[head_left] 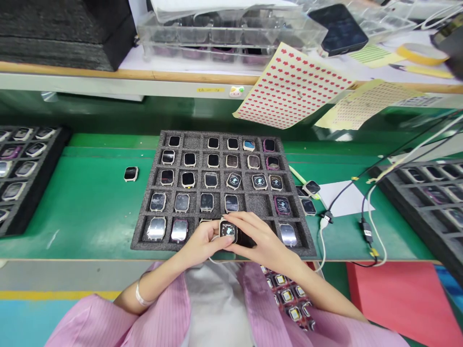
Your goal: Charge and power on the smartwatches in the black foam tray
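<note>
A smartwatch face without a strap (227, 228), its screen lit with a dial, is held over the front of a dark grey foam tray (258, 207). My left hand (202, 240) grips its left side, the thumb lying across the lower screen. From the right, my right hand (258, 237) closes around the other edge, fingers over the top and thumb below. A white cable hangs just under my left hand. More watch faces, such as a purple one (282, 205), sit in the tray's compartments; some screens are lit, others dark. My hands hide part of the front row.
One loose watch face (130, 173) lies left of the tray on the green bench (90, 202). Several more lie at its right, near white paper (343, 197) and cable connectors (325, 219). Other foam trays stand at both sides. Sticker sheets (289, 89) hang from the shelf above.
</note>
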A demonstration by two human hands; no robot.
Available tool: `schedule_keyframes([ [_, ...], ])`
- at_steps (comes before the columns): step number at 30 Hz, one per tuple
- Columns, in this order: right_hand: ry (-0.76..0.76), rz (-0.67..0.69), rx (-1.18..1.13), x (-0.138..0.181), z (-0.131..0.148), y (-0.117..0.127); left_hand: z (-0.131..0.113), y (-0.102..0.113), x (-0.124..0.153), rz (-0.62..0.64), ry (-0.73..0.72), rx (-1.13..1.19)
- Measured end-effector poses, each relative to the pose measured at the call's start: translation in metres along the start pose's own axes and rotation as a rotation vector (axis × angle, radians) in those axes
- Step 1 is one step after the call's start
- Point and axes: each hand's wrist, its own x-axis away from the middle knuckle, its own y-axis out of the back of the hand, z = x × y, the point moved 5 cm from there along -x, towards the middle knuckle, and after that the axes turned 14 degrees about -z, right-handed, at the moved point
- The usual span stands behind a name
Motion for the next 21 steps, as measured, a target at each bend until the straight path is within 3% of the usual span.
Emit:
schedule_keyframes([
  [8,0.028,-0.025,0.013,0.0005,0.0014,-0.0007,-0.0001,-0.0008,0.0006,0.010,0.011,-0.005],
  [21,-0.062,-0.020,-0.038,0.0029,0.0013,-0.0033,-0.0012,-0.0011,0.0026,0.015,-0.024,-0.084],
])
